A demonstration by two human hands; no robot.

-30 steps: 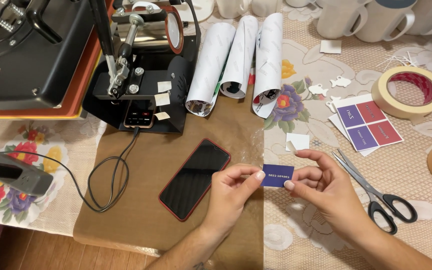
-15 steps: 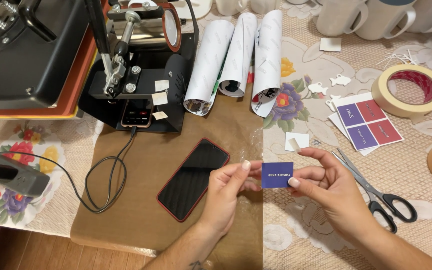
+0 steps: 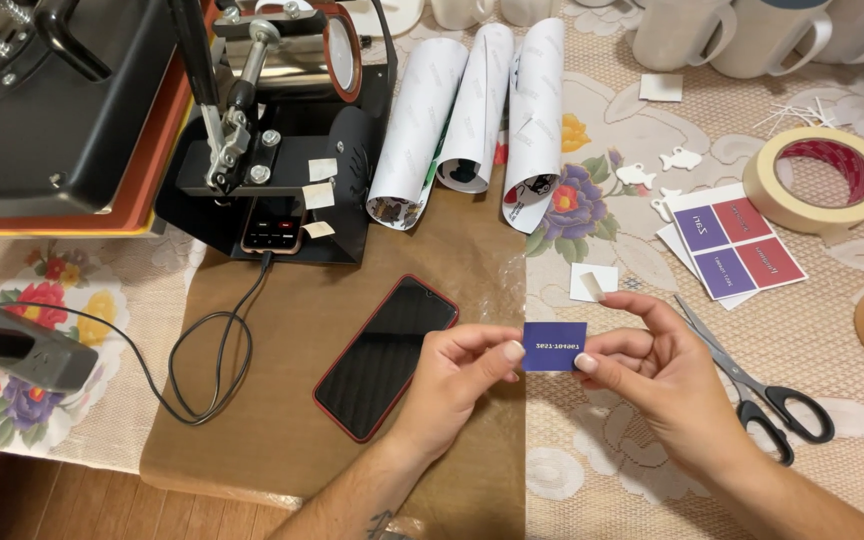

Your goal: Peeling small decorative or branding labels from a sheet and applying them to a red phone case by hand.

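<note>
Since the earlier frames, the small purple printed card (image 3: 554, 346) is raised slightly at lower centre, pinched by the left hand (image 3: 452, 375) and right hand (image 3: 657, 375); further purple and red prints (image 3: 737, 250) remain uncut on the desk (image 3: 832, 330).

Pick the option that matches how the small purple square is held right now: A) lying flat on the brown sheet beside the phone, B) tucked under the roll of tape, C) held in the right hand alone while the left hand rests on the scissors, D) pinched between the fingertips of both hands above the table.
D: the small purple square is pinched at its left edge by the left hand and at its right edge by the right hand, above the table.
</note>
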